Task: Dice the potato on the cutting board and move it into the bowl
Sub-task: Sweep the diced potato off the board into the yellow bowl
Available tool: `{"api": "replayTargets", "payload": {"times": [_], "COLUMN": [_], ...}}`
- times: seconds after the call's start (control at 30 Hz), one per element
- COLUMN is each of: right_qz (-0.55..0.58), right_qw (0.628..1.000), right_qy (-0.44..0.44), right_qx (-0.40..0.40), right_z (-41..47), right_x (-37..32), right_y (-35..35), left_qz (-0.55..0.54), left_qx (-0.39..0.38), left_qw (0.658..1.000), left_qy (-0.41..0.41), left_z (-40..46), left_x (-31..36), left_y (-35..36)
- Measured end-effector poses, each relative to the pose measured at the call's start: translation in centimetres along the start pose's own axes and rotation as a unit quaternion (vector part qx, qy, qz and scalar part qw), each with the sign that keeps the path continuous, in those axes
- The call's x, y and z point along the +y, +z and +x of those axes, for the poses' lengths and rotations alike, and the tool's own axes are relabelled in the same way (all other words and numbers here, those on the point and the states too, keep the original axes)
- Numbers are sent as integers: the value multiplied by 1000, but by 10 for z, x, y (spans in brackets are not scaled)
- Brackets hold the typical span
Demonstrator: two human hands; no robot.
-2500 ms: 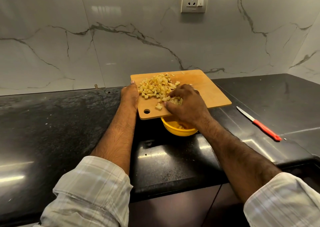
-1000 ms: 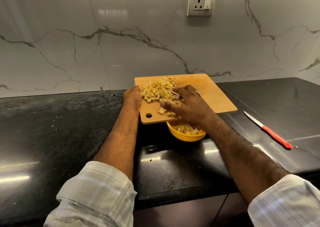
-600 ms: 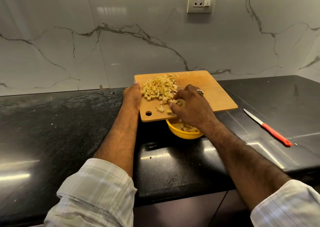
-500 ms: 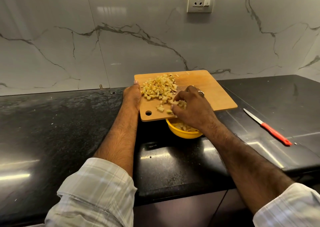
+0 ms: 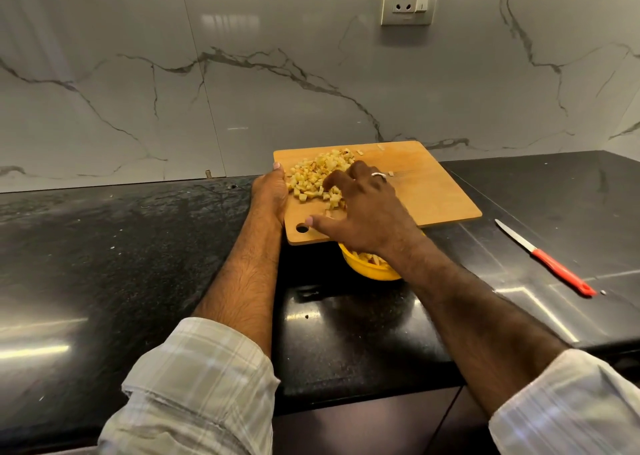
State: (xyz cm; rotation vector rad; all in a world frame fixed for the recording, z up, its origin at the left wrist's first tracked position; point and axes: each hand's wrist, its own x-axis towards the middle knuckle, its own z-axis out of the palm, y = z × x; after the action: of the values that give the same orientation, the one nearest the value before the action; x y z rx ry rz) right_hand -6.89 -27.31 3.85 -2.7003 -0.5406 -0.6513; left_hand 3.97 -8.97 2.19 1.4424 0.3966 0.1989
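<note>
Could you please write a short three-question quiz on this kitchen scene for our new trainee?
1. True or false: the red-handled knife is in the right hand.
2. Which hand grips the edge of the wooden cutting board? A) left hand B) right hand
3. Fill in: the yellow bowl sits partly under the board's near ____.

Key: 1. False; it lies on the black countertop. 2. A. 3. Edge; the diced potato is raked toward it.
</note>
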Motion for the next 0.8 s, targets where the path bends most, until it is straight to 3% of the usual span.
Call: {"api": "replayTargets", "payload": {"times": [0.3, 0.63, 0.73, 0.8], "right_qz": [-19, 50, 147, 116], "right_qw": [999, 998, 989, 990], "right_qy": [-34, -35, -2, 52], "right_qx": [-6, -33, 16, 61], "right_z": [2, -36, -36, -30], "right_x": [14, 38, 47, 54], "right_y": [0, -17, -25, -25], "left_qz": [-23, -24, -24, -18], "left_qx": [-7, -11, -17, -17], "left_qw": [1000, 1000, 1000, 1000], "left_qy": [0, 0, 1, 0], "left_z": [5, 9, 11, 10], "left_x": [-4, -6, -6, -6], "left_y": [-1, -5, -7, -8]}}
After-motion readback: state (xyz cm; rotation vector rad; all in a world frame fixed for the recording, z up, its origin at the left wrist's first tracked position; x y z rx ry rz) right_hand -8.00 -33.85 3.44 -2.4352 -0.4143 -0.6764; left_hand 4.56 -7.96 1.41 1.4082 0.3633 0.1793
